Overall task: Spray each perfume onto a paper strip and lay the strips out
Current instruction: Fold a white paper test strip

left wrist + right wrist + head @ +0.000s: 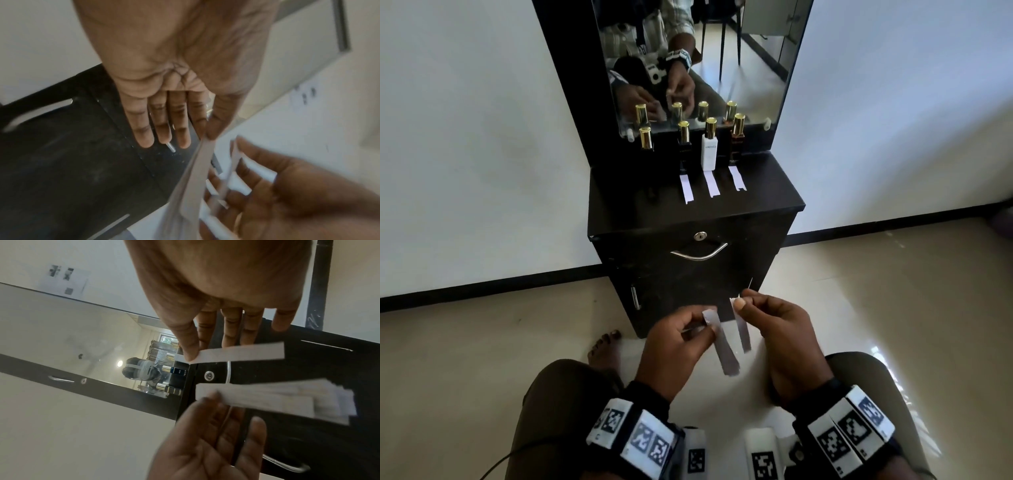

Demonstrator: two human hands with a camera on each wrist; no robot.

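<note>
Four gold-capped perfume bottles stand at the mirror's foot: two dark ones (646, 144) (683, 145), a white one (709, 152) and a brown one (737, 142). Three white paper strips (686, 189) (711, 184) (737, 178) lie in front of the right three bottles. Low in front of the cabinet, my left hand (707, 325) pinches a stack of strips (724, 349) (191, 186) (277, 399) by its top end. My right hand (739, 303) pinches a single strip (742, 330) (240, 353) between thumb and forefinger, just right of the stack and apart from it.
The bottles stand on a black cabinet (767, 195) with a curved drawer handle (698, 254), a lock and a lower door. A mirror (756, 68) rises behind them. My knees and a bare foot (604, 349) are over a pale tiled floor.
</note>
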